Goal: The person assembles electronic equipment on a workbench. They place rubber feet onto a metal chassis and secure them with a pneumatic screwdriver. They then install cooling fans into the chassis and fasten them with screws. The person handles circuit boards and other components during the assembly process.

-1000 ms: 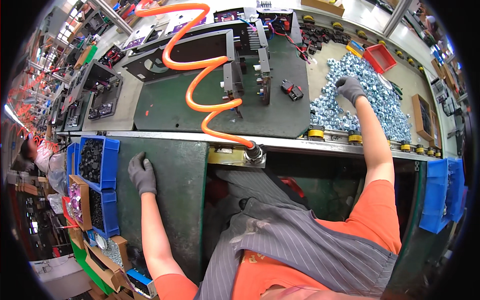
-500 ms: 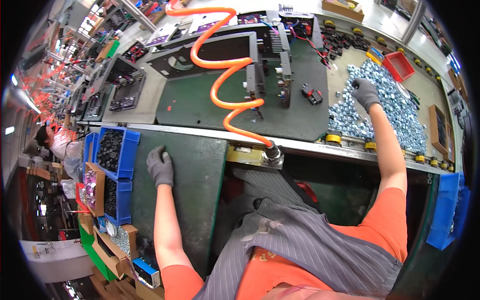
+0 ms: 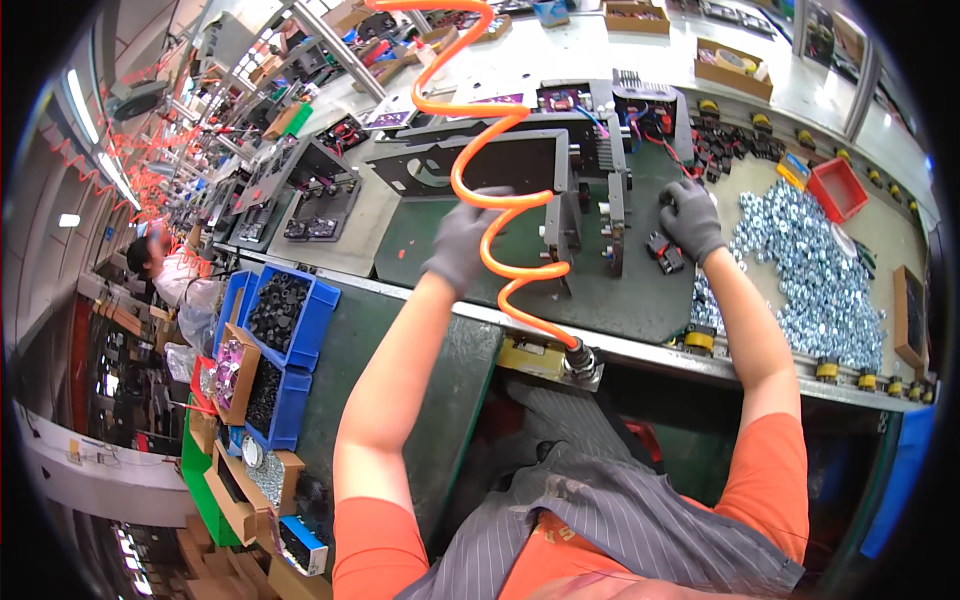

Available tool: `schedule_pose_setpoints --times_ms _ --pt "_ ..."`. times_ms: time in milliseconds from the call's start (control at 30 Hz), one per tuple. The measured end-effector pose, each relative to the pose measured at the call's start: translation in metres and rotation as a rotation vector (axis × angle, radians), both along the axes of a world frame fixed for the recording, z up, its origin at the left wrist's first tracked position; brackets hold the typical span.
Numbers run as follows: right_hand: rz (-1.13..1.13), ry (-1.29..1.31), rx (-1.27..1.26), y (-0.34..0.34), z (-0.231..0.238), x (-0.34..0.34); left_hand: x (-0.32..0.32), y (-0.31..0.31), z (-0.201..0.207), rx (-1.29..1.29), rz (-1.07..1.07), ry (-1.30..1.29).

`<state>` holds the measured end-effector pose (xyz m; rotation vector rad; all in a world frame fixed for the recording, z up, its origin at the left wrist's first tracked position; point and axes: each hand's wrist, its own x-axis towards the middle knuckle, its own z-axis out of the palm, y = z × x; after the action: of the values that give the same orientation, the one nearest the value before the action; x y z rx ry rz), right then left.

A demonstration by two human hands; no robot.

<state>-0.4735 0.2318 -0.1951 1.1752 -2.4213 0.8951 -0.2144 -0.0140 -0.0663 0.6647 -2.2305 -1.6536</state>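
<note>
Black panel — grey gloves

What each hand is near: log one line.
left hand: near dark metal panel, contact unclear | right hand: near black-red part | silvery hardware: right side

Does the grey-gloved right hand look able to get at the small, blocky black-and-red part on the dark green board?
Probably yes: the grey-gloved right hand appears close beside the blocky black-and-red part, and nothing visible stands between them.
</note>
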Motion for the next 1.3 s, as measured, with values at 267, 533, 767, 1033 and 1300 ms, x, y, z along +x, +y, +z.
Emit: schedule_pose_setpoints --times_ms 267,533,767,1033,1300 --pt "-0.018 -0.03 -0.029 -0.003 0.005 0.005 -0.087 0.047 0.033 -0.437 -0.161 -0.289" --pt "-0.024 -0.024 -0.003 -0.005 0.006 0.007 -0.117 0.039 0.031 -0.367 -0.218 -0.256" --pt "-0.032 -0.039 0.047 -0.006 0.007 0.006 -0.121 0.079 0.039 -0.558 -0.058 -0.434" --pt "-0.004 0.006 0.04 -0.005 0.006 0.004 -0.11 0.079 0.049 -0.643 -0.127 -0.524" --pt "-0.016 0.036 0.059 -0.006 0.006 0.004 -0.012 0.014 0.068 -0.663 -0.251 -0.576"
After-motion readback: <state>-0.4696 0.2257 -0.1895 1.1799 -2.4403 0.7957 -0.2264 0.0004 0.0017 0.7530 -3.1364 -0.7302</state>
